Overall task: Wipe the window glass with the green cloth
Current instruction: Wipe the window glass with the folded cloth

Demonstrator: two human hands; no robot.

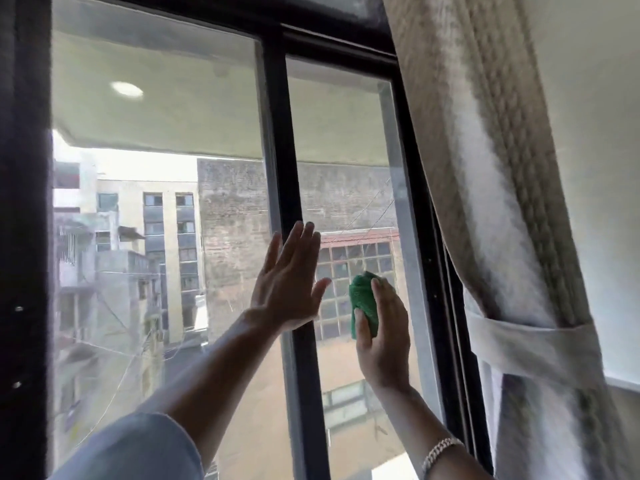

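A bunched green cloth (pixel 363 303) is gripped in my right hand (pixel 382 336), which holds it up against the right pane of the window glass (pixel 343 140), low and near the middle. My left hand (pixel 289 282) is flat with its fingers spread, raised over the black centre bar (pixel 282 150) of the frame at the same height. The two hands are close together but apart. The left pane (pixel 156 202) shows buildings outside.
A thick grey curtain (pixel 491 168), tied back with a pale band (pixel 533 344), hangs just right of the window. The black frame (pixel 420 237) borders the right pane. A dark edge (pixel 24 237) runs down the far left. A white wall (pixel 595 133) is at right.
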